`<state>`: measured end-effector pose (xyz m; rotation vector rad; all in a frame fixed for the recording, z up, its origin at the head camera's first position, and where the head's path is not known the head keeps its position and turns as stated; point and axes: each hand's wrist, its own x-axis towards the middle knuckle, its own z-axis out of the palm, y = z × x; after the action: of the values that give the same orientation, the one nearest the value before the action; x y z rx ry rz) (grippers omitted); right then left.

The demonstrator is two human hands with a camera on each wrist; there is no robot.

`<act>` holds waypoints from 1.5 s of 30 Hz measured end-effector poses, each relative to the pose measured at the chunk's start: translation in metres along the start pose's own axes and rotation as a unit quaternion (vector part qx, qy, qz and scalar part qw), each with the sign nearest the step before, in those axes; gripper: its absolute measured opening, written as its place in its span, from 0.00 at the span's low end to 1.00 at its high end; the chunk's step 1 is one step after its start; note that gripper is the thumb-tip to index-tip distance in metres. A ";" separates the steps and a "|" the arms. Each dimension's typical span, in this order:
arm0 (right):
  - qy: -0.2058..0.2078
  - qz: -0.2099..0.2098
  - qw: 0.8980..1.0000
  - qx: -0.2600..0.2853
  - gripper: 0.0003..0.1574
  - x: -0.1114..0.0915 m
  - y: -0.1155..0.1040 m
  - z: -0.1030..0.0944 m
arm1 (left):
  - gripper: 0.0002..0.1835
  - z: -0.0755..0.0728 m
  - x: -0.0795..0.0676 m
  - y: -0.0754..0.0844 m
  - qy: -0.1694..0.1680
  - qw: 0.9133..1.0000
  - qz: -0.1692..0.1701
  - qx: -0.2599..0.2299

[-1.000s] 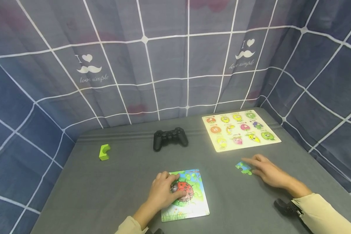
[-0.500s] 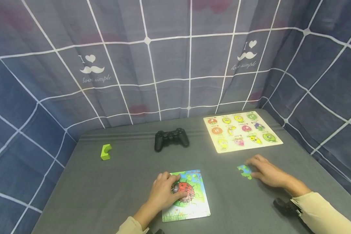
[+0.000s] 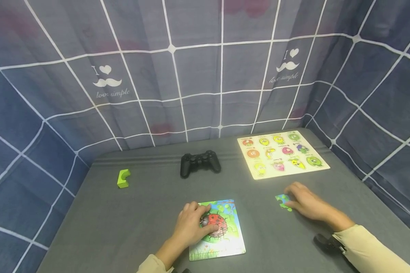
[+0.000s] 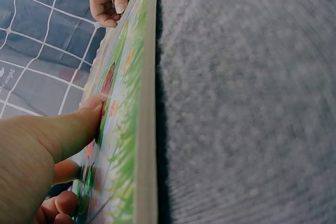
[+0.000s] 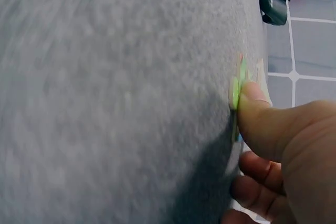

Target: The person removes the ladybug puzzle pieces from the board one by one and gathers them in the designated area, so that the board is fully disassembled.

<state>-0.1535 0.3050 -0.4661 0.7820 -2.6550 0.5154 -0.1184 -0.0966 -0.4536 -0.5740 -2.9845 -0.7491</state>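
A square jigsaw puzzle (image 3: 230, 235) with a red ladybug on green leaves lies flat at the front middle. My left hand (image 3: 191, 223) rests on its left part, the thumb across the ladybug; the left wrist view shows this thumb (image 4: 79, 127) against the picture side. Off to the right, my right hand (image 3: 307, 201) pinches a small blue and green jigsaw piece (image 3: 283, 201) between thumb and fingers. Seen edge-on in the right wrist view, the jigsaw piece (image 5: 235, 95) stands close over the cloth, its far side hidden by the thumb.
Behind the puzzle lies a black game controller (image 3: 200, 163). A pale fruit-picture board (image 3: 276, 178) sits at the back right, and a lime-green notched block (image 3: 123, 179) at the left. Gridded blue-grey curtains (image 3: 198, 76) rise around the grey table (image 3: 140, 220).
My right hand has gone from reaching over the jigsaw piece with extended fingers to pinching it, and has shifted slightly left with it. My left hand stays on the puzzle.
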 end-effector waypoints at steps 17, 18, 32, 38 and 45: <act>-0.073 0.103 0.992 0.002 0.13 0.012 -0.015 0.003 | 0.35 -0.001 -0.004 -0.003 0.001 1.000 -0.008 0.001; -0.072 0.103 0.992 0.001 0.13 0.011 -0.015 0.003 | 0.35 0.000 -0.004 -0.002 0.000 1.000 -0.007 0.001; -0.031 0.037 0.999 0.023 0.18 0.041 -0.081 0.013 | 0.36 0.003 0.001 -0.003 -0.001 1.000 -0.009 -0.008; -0.095 -0.002 0.992 0.085 0.21 0.062 -0.127 0.043 | 0.37 0.001 0.001 -0.002 -0.020 0.999 -0.018 -0.018; -0.126 -0.003 0.985 0.115 0.27 0.082 -0.147 0.058 | 0.36 -0.001 0.001 -0.001 -0.017 1.000 -0.016 -0.017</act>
<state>-0.1475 0.1282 -0.4476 0.9803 -2.8561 0.7784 -0.1195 -0.0975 -0.4531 -0.5485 -3.0250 -0.8024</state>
